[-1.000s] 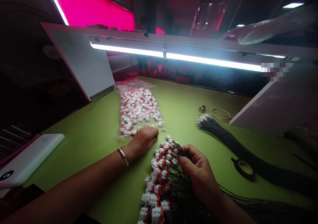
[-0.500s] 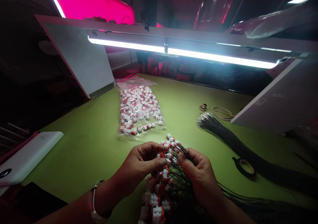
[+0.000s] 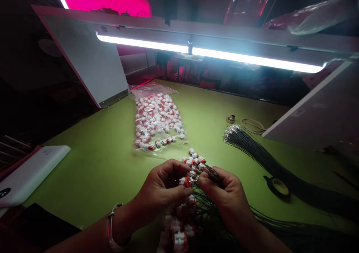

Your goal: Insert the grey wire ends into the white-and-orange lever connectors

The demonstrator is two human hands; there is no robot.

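Note:
My left hand (image 3: pixel 159 187) pinches a small white-and-orange wire connector (image 3: pixel 183 181) between thumb and fingers, its orange face turned to the right. Closed around a dark wire, my right hand (image 3: pixel 226 191) holds the bare tip close against that face; whether the tip is inside I cannot tell. Beneath and beyond both hands lies a heap of similar connectors (image 3: pixel 180 241), many with black wires (image 3: pixel 204 204) running off to the right. My right palm and fingers hide part of the wire.
A clear plastic bag of connectors (image 3: pixel 158 114) lies ahead on the green tabletop (image 3: pixel 101 163). To the right are a bundle of black wires (image 3: pixel 260 152), a tape roll (image 3: pixel 279 187) and a beige ring (image 3: pixel 252 126). A white device (image 3: pixel 42 170) sits left; a tube lamp (image 3: pixel 252 60) hangs above.
The connector in my left hand now shows its orange face more plainly, with the wire tip in my right hand close to it. The view has shifted slightly.

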